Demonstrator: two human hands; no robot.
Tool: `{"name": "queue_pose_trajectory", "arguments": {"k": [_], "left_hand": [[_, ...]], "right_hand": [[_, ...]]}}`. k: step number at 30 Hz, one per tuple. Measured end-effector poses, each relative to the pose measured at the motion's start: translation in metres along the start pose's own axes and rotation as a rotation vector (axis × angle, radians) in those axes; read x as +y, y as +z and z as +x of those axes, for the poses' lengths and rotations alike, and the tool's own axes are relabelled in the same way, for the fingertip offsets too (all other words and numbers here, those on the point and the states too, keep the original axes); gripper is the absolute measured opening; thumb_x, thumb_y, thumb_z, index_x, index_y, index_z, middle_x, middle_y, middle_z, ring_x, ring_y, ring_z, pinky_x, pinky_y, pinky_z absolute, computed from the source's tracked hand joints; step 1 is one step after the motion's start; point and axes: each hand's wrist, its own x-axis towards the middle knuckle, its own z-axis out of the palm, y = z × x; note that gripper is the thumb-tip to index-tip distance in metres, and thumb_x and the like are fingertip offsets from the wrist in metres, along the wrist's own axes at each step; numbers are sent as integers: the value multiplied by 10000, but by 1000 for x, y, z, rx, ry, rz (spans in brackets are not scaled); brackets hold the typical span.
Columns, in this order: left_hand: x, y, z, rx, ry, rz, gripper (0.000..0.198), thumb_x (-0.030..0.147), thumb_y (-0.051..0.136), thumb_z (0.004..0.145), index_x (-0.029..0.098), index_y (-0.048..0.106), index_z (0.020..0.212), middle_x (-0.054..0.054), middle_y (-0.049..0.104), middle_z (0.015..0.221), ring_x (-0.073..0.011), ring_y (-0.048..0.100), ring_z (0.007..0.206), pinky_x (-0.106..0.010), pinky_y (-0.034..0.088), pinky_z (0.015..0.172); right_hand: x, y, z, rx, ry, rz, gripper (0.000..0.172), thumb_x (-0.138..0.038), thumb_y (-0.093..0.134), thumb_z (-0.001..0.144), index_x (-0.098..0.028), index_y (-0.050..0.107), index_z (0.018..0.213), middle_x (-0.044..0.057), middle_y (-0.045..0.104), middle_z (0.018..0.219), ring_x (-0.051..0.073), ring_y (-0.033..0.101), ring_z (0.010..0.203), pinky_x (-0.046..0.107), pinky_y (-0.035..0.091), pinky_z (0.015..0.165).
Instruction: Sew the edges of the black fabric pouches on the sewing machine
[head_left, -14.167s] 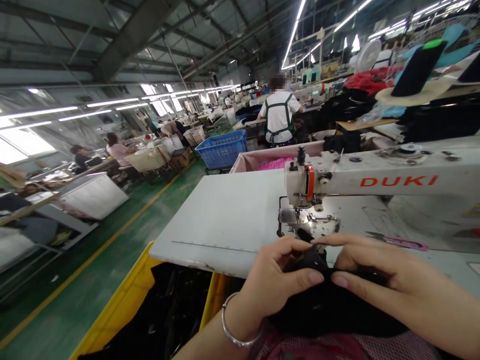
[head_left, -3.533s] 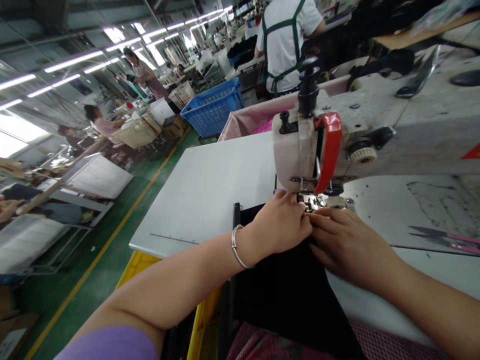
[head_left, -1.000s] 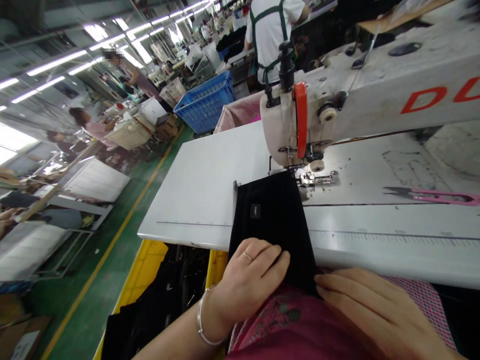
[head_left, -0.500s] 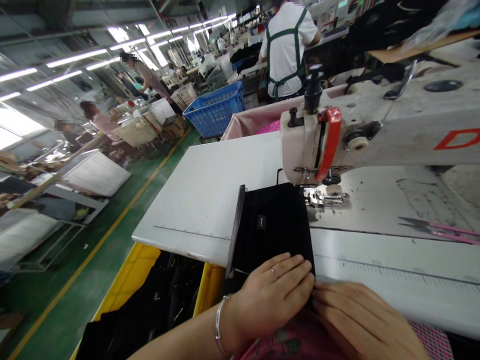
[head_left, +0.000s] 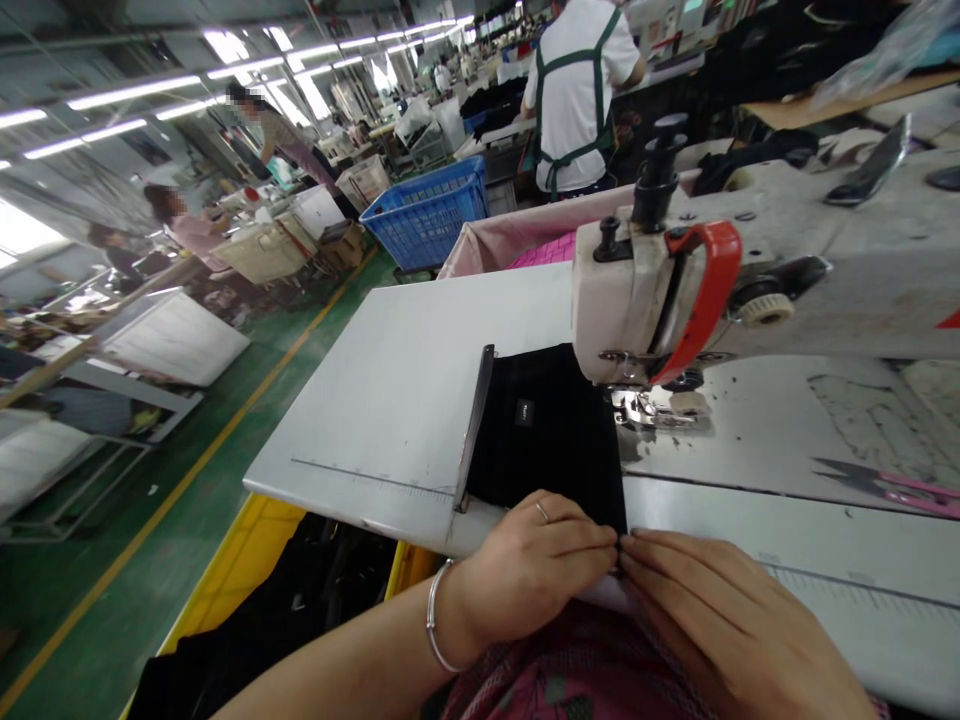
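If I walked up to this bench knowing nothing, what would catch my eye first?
Probably the sewing machine with its red guard, at centre right on the white table. Just below it lies a black fabric piece, its near edge under both hands: left hand, right hand. Pink-handled snips lie at far right.

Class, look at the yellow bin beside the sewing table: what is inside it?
The yellow bin holds a heap of black fabric. Its far end is hidden under the white table, and the bin's bottom is covered.
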Motion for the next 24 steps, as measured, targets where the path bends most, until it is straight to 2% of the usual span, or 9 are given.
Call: {"name": "queue_pose_trajectory", "arguments": {"k": [3, 7, 12, 18, 24], "left_hand": [[-12, -5, 7, -43, 29, 8, 260, 180, 462, 1056, 126, 680, 1186, -70, 753, 1222, -146, 663, 1114, -294, 538, 995], [-27, -4, 15, -97, 63, 57, 224, 176, 532, 1028, 142, 686, 1187, -68, 747, 1239, -146, 670, 1128, -301, 543, 982], [-41, -3, 27, -43, 73, 78, 239, 152, 484, 1046, 145, 711, 1119, -45, 763, 1204, -143, 687, 1110, -302, 539, 984], [-57, -4, 41, -81, 56, 116, 252, 116, 482, 1035, 137, 711, 1137, -63, 760, 1211, -134, 690, 1128, -318, 544, 1010], [-78, 2, 54, -43, 34, 89, 262, 111, 474, 1028, 150, 715, 1123, -45, 764, 1206, -149, 704, 1100, -323, 551, 1003]], "right_hand": [[5, 2, -1, -44, 27, -27, 277, -123, 474, 1017, -152, 685, 1193, 74, 727, 1221, 209, 655, 1107, 387, 535, 968], [13, 5, 0, -92, 59, -31, 309, -133, 476, 1020, -167, 657, 1269, 84, 703, 1275, 234, 647, 1134, 433, 528, 985], [25, 5, 15, -84, 61, -38, 259, -158, 512, 1021, -157, 662, 1232, 79, 713, 1228, 223, 648, 1091, 422, 507, 974], [40, 6, 29, -151, 105, -84, 278, -237, 526, 1019, -169, 666, 1248, 97, 707, 1230, 252, 647, 1072, 456, 515, 950], [61, 8, 45, -189, 94, -137, 291, -259, 549, 994, -146, 687, 1224, 123, 709, 1114, 277, 658, 1028, 471, 524, 929]]}}
